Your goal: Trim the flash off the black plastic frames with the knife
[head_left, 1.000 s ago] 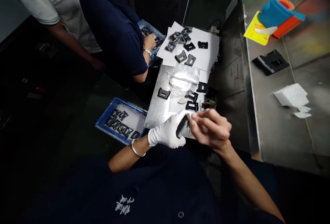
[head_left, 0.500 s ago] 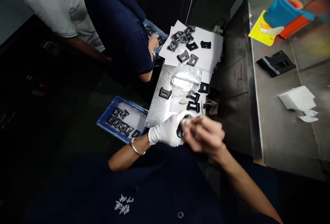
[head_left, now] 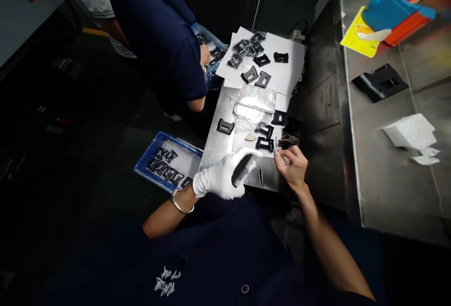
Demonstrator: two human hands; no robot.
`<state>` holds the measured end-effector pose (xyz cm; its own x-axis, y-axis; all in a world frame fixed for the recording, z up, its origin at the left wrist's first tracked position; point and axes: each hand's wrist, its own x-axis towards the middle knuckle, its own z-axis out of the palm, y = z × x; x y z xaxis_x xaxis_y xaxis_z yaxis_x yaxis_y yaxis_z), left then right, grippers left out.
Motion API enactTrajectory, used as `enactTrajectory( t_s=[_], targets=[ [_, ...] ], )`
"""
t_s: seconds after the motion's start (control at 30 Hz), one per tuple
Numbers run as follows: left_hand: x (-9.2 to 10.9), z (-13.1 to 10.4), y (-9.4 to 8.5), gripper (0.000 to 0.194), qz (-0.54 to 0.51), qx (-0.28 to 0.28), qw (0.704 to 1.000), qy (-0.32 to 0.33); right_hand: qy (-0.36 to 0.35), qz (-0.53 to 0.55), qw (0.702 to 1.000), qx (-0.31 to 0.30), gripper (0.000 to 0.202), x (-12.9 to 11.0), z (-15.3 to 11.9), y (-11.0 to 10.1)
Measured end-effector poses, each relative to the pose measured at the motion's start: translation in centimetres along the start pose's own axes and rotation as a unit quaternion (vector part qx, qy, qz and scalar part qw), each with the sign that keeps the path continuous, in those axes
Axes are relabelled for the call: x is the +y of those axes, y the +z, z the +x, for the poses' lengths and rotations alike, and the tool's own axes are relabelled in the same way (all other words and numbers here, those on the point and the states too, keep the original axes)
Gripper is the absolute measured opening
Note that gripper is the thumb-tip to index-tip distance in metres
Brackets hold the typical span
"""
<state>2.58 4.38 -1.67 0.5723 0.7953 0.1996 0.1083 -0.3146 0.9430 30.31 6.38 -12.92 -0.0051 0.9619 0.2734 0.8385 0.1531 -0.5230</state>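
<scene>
My left hand [head_left: 219,177], in a white glove, is closed around a black plastic part [head_left: 242,170] held tilted above the near end of the table. To its right, my bare right hand [head_left: 293,166] is apart from that part, with thumb and fingers pinched at the table's right edge. Something small and pale may be between its fingertips, too small to name. Just beyond them lies a thin metal rod [head_left: 276,141], beside a black frame-shaped part [head_left: 264,144]. Tweezers [head_left: 260,172] or a similar slim metal tool lie between my hands.
On the metal table [head_left: 213,148] are several black parts, clear plastic bags [head_left: 254,99] and a tan wedge-shaped piece [head_left: 250,137]. A blue crate [head_left: 141,167] of wrapped parts stands left. A co-worker [head_left: 158,38] reaches into another crate [head_left: 220,43]. A metal bench [head_left: 380,193] runs along the right.
My right hand has moved away from the black part in my left hand, rightward to the table's edge. The left hand has shifted slightly left, still holding the part.
</scene>
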Motion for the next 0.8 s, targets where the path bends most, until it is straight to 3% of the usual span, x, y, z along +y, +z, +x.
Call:
enactTrajectory(
  t_s=[0.03,0.07,0.13,0.23,0.37,0.5,0.63,0.8],
  targets=[
    [0.1,0.1,-0.5,0.081,0.009,0.027,0.999,0.027,0.09,-0.034,0.995,-0.04,0.029,2.6,-0.8,1.7],
    [0.2,0.3,-1.0,0.081,0.027,0.051,0.997,0.058,0.129,-0.049,0.989,-0.056,0.033,4.8,-1.9,3.3],
    [0.2,0.8,-1.7,0.079,0.085,0.082,0.986,0.116,0.169,-0.065,0.98,-0.088,0.036,7.9,-4.2,6.2],
    [0.0,1.8,-2.5,0.077,0.14,0.087,0.97,0.181,0.183,-0.077,0.971,-0.132,0.036,9.9,-6.8,8.6],
    [-0.2,2.6,-2.8,0.074,0.151,0.105,0.958,0.221,0.231,-0.14,0.953,-0.133,0.043,11.6,-7.2,8.7],
    [-0.2,2.5,-2.8,0.073,0.137,0.106,0.966,0.191,0.283,-0.202,0.925,-0.154,0.06,13.4,-6.1,8.3],
    [-0.4,2.1,-2.7,0.082,0.113,0.104,0.971,0.185,0.264,-0.218,0.919,-0.196,0.054,14.2,-5.2,8.4],
    [-0.2,1.5,-2.8,0.084,0.103,0.113,0.974,0.166,0.206,-0.195,0.939,-0.193,0.047,14.2,-5.7,7.1]
  ],
)
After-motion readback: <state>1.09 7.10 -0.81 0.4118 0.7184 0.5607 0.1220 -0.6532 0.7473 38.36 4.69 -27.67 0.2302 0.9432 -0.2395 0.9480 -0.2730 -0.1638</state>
